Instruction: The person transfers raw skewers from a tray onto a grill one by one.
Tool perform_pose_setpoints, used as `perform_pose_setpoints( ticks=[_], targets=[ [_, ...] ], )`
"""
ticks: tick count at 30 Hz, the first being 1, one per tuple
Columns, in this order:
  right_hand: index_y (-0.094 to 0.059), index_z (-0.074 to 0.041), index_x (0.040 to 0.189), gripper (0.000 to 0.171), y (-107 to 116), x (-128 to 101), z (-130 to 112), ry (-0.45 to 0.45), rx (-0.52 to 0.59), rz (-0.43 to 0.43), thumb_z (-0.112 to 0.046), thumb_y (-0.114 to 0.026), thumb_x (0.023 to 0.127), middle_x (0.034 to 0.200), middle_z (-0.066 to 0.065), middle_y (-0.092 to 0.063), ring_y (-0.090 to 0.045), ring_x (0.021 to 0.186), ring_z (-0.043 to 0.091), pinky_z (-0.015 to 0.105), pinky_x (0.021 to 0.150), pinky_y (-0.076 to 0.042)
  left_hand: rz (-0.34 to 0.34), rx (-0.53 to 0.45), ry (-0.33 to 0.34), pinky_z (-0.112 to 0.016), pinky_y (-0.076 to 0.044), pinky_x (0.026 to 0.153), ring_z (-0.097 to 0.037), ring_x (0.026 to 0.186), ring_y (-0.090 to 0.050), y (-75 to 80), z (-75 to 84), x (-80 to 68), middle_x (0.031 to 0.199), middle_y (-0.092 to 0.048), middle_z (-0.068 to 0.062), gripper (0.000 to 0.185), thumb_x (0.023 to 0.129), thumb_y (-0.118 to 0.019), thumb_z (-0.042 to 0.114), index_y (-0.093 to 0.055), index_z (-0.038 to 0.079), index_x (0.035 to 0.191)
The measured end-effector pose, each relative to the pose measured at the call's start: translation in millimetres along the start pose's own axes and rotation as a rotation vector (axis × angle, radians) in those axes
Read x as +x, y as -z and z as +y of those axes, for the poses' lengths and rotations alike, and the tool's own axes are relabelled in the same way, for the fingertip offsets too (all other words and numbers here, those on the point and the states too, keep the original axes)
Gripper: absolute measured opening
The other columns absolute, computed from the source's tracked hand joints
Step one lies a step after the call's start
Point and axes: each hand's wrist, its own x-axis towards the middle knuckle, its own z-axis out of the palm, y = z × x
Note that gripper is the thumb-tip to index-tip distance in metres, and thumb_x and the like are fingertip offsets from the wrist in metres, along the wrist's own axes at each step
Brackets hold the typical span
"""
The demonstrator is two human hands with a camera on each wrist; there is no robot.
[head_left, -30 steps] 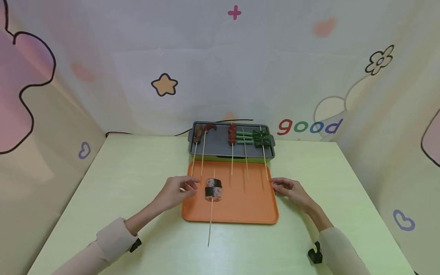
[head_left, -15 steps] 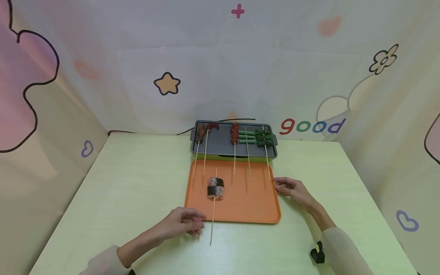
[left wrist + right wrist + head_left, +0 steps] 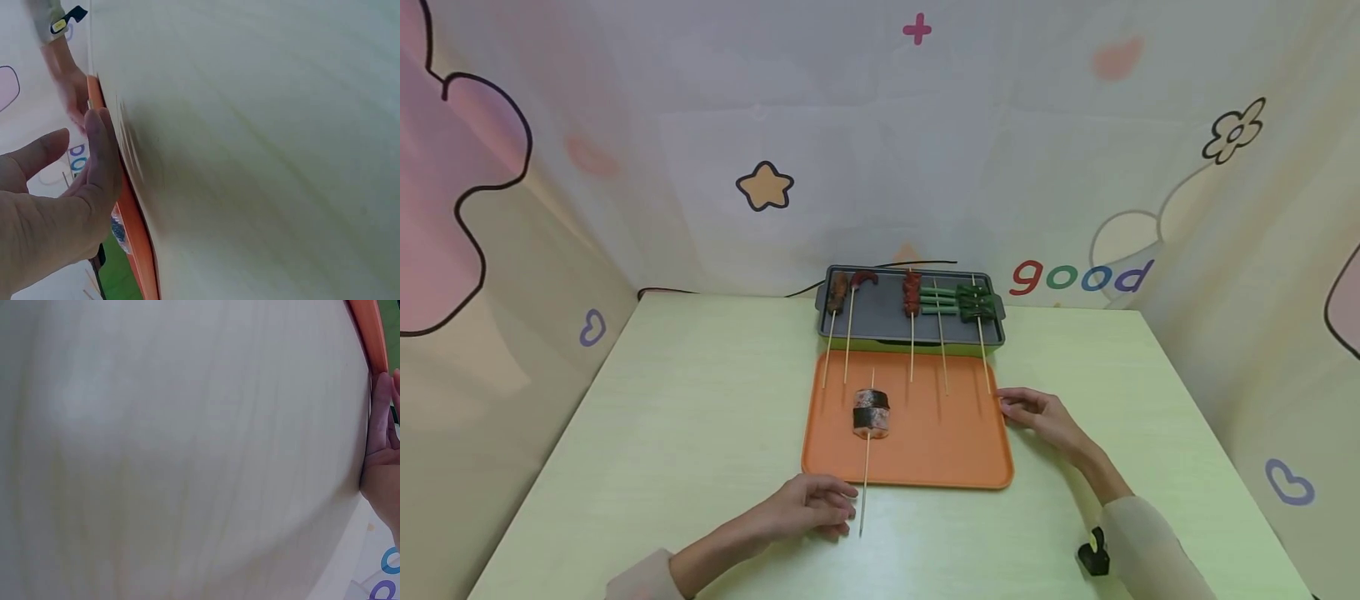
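Resting left hand (image 3: pixel 808 505) fingers relaxed by skewer (image 3: pixel 863 492), right hand (image 3: pixel 1036 414) touching tray (image 3: pixel 925 467) edge

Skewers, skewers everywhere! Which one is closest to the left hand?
The skewer with the seaweed-wrapped chunk, alone on the orange tray. Its stick end pokes off the tray right beside the left hand. The other skewers have their food up on the grey grill pan.

Left hand (image 3: pixel 808 506) lies low centre of the head view, fingers loosely curled, holding nothing. Right hand (image 3: pixel 1037 414) rests at centre right, fingers relaxed, forearm stretched forward.
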Motion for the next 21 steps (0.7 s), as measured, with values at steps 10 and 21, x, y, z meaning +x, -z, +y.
perform_pose_setpoints(
  ticks=[10, 21],
  targets=[
    [-0.054, 0.006, 0.143, 0.049, -3.4, -0.1, -3.8, -0.009, -0.027, 0.006, -0.022, -0.062, 0.104, 0.137, 0.024, -0.062, -0.067, 0.100, -0.003, 0.017, 0.089, -0.058, -0.043, -0.087, 0.026, -0.037, -0.062, 0.092, -0.023, 0.105, -0.072, -4.0, -1.5, -0.8, 0.122, -0.069, -0.019, 0.050, 0.102, -0.061, 0.011, -0.045, -0.014, 0.142],
    [-0.053, 0.006, 0.144, 0.049, -0.5, -0.9, 0.1, 0.019, -0.024, 0.005, -0.021, -0.061, 0.104, 0.136, 0.023, -0.063, -0.067, 0.100, -0.004, 0.017, 0.089, -0.058, -0.037, -0.184, 0.052, -0.035, -0.060, 0.096, -0.020, 0.104, -0.073, -7.8, -1.6, 3.6, 0.121, -0.071, -0.017, 0.050, 0.101, -0.064, 0.011, -0.048, -0.012, 0.143]
  ],
)
